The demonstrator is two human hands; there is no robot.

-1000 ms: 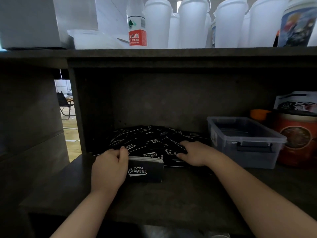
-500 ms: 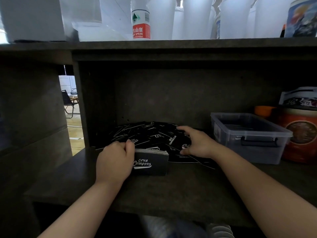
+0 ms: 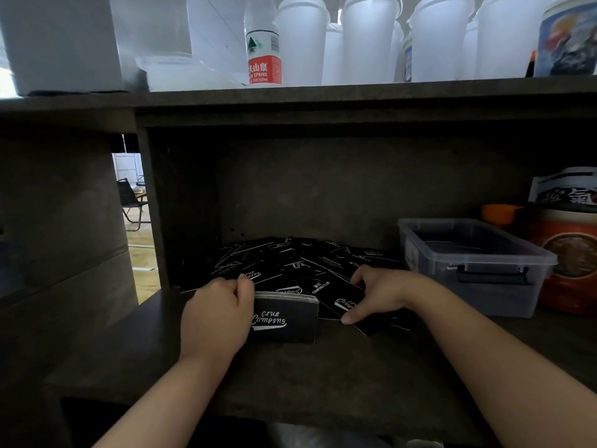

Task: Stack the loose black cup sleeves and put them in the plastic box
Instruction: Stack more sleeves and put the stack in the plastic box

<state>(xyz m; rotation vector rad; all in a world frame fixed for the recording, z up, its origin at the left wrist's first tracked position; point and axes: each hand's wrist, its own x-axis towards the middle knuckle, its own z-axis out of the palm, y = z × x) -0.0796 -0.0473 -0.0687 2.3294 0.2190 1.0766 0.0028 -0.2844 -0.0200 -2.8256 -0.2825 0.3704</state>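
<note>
Head view: left hand [image 3: 215, 313] grips flat matte sleeve stack [image 3: 285, 316].

The stack of sleeves [image 3: 286, 320] reads "CLUB Camping" in white script. A loose sleeve [image 3: 321, 287] reads "CAMPING CLUB". The water bottle [image 3: 263, 64] label reads "SPRING" and "550ml".

Right hand [image 3: 376, 294] nearer, on loose sleeve [image 3: 339, 302].
</note>
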